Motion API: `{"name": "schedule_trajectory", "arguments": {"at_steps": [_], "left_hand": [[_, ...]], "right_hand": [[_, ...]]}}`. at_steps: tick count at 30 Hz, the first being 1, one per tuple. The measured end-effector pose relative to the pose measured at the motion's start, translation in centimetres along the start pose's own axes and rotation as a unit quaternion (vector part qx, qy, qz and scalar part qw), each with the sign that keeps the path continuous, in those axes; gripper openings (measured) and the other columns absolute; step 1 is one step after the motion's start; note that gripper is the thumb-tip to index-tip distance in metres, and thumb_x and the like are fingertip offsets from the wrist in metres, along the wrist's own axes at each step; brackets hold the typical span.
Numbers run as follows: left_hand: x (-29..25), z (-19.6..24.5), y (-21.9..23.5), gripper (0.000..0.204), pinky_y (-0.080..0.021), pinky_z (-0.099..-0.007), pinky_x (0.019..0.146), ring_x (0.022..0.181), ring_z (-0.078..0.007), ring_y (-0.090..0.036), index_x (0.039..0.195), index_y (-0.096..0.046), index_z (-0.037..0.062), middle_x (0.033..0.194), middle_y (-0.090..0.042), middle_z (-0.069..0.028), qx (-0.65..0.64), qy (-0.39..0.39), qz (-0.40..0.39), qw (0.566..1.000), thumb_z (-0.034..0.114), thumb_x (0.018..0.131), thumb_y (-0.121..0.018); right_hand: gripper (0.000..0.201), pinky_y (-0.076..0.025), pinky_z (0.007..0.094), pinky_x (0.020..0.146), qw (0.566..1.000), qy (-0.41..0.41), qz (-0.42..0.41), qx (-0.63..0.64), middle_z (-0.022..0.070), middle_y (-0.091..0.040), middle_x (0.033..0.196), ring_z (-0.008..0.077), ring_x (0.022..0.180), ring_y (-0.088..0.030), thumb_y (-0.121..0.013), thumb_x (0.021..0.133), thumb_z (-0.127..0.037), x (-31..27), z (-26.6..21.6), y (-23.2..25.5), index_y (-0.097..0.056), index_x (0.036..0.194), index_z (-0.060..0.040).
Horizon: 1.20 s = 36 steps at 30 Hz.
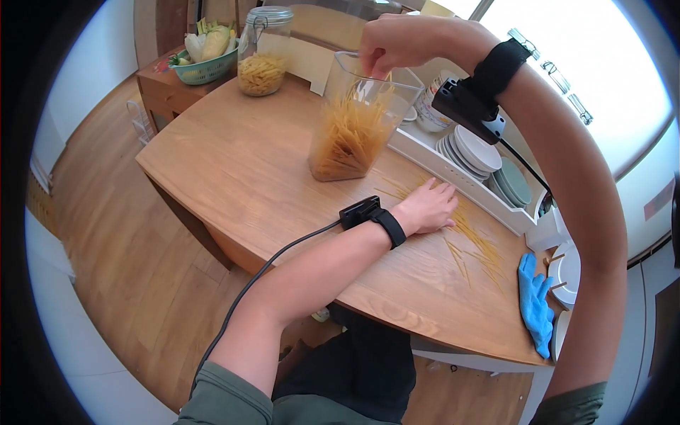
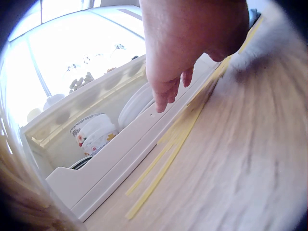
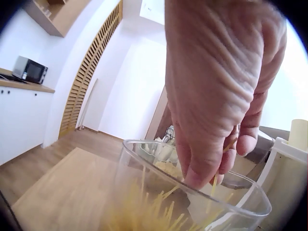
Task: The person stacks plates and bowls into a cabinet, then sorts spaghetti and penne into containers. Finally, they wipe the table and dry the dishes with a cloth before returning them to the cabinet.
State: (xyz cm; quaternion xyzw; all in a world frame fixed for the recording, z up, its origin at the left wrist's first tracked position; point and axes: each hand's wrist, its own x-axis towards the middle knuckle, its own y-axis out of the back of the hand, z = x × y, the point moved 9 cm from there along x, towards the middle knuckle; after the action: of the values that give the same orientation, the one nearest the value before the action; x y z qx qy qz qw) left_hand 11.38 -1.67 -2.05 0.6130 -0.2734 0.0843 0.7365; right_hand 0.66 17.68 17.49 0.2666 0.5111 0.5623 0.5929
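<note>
A tall clear container stands on the wooden table, packed with upright spaghetti. My right hand is over its mouth, fingertips pointing down at the rim. In the right wrist view, a few spaghetti strands are pinched between the right thumb and fingers. Loose strands lie scattered over the table beside a white rack. Low over them is my left hand, its fingers loosely bent and reaching down by the strands. The left wrist view shows several strands along the rack's foot.
The white rack holds plates and patterned bowls. A blue glove lies at the table's right end. Toward the far left end stand a glass jar of pasta and a green basket of vegetables.
</note>
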Motion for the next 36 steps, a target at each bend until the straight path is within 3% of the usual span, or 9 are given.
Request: {"name": "schedule_trajectory", "arguments": {"at_steps": [6,9,12,18,19,21,30,33,36], "left_hand": [[-0.1,-0.4,-0.2,0.056,-0.034,-0.0504,0.109,0.131,-0.0364,-0.042,0.122,-0.051,-0.0046,0.138,-0.045,-0.026,0.002,0.005,-0.003,1.0,0.042,0.091,-0.056],[-0.1,-0.4,-0.5,0.055,-0.034,-0.0518,0.108,0.13,-0.0372,-0.043,0.122,-0.052,-0.0036,0.137,-0.045,-0.0256,0.005,0.005,-0.016,1.0,0.042,0.091,-0.057],[-0.6,-1.5,-1.1,0.061,-0.033,-0.0557,0.107,0.131,-0.0384,-0.042,0.126,-0.05,0.0002,0.137,-0.045,-0.025,-0.041,0.079,-0.111,0.99,0.049,0.09,-0.056],[-0.8,-2.8,-1.9,0.073,-0.03,-0.0548,0.11,0.136,-0.0376,-0.034,0.134,-0.046,0.0028,0.142,-0.04,-0.0254,-0.041,0.089,-0.101,0.99,0.061,0.089,-0.049],[-0.9,-2.5,-1.6,0.073,-0.03,-0.0548,0.11,0.136,-0.0376,-0.034,0.134,-0.046,0.0028,0.142,-0.04,-0.0254,-0.047,0.081,-0.102,0.99,0.061,0.089,-0.049],[-1.2,-2.7,-0.7,0.081,-0.027,-0.0542,0.112,0.139,-0.0396,-0.03,0.141,-0.038,0.0026,0.147,-0.033,-0.0268,-0.012,0.098,-0.116,0.988,0.064,0.088,-0.048],[-1.2,-3.6,-1.9,0.088,-0.016,-0.0498,0.117,0.144,-0.0381,-0.018,0.148,-0.028,0.0032,0.153,-0.021,-0.0266,-0.035,0.104,-0.174,0.979,0.067,0.089,-0.044],[-1.0,-3.1,-2.1,0.086,-0.017,-0.0472,0.118,0.144,-0.0374,-0.018,0.147,-0.028,0.0022,0.153,-0.021,-0.0263,-0.049,0.086,-0.177,0.979,0.065,0.09,-0.044],[0.0,-2.7,-1.9,0.084,-0.017,-0.0463,0.118,0.144,-0.0368,-0.019,0.147,-0.028,0.0012,0.153,-0.021,-0.0258,-0.033,0.036,-0.164,0.985,0.062,0.091,-0.046]], "right_hand": [[0.019,-0.052,0.031,0.077,0.996,0.019,0.082,0.006,0.0094,-0.071,0.088,0.0194,0.081,-0.066,-0.069,0.085,-0.015,-0.9,0.2,1.4,-0.071,0.098,-0.0013],[0.022,-0.051,0.0378,0.079,0.993,0.044,0.111,-0.001,0.0137,-0.071,0.094,0.0289,0.088,-0.066,-0.064,0.087,-0.02,-2.4,0.6,2.3,-0.07,0.1,-0.004],[0.016,-0.052,0.0349,0.077,0.98,-0.035,0.189,0.056,0.0132,-0.071,0.088,0.0246,0.083,-0.068,-0.068,0.083,-0.014,-5.6,2.0,3.4,-0.072,0.096,-0.0046],[0.019,-0.053,0.0313,0.069,0.956,-0.15,0.23,0.101,0.0116,-0.071,0.087,0.0188,0.077,-0.066,-0.067,0.087,-0.016,-15.4,4.3,-1.5,-0.07,0.099,-0.0026],[0.026,-0.052,0.0287,0.076,0.951,-0.104,0.248,0.149,0.0067,-0.07,0.089,0.0153,0.08,-0.065,-0.064,0.092,-0.024,-16.5,7.3,-5.4,-0.068,0.104,-0.0012],[0.032,-0.052,0.0255,0.072,0.943,-0.179,0.212,0.182,0.0039,-0.069,0.091,0.0107,0.079,-0.063,-0.058,0.096,-0.031,-20.3,7.3,-9.1,-0.066,0.109,-0.0022],[0.03,-0.047,0.0203,0.068,0.628,-0.345,0.35,0.603,0.0,-0.067,0.096,0.0058,0.081,-0.06,-0.055,0.099,-0.032,-32.8,9.0,-28.3,-0.067,0.107,-0.0063],[0.029,-0.047,0.0202,0.068,0.566,-0.364,0.369,0.641,-0.0007,-0.067,0.097,0.0053,0.08,-0.059,-0.055,0.099,-0.032,-34.5,8.3,-32.1,-0.066,0.108,-0.0075],[0.03,-0.047,0.0209,0.068,0.573,-0.377,0.364,0.63,-0.0006,-0.067,0.097,0.0054,0.081,-0.058,-0.055,0.098,-0.033,-35.5,8.9,-35.5,-0.065,0.108,-0.0068]]}}
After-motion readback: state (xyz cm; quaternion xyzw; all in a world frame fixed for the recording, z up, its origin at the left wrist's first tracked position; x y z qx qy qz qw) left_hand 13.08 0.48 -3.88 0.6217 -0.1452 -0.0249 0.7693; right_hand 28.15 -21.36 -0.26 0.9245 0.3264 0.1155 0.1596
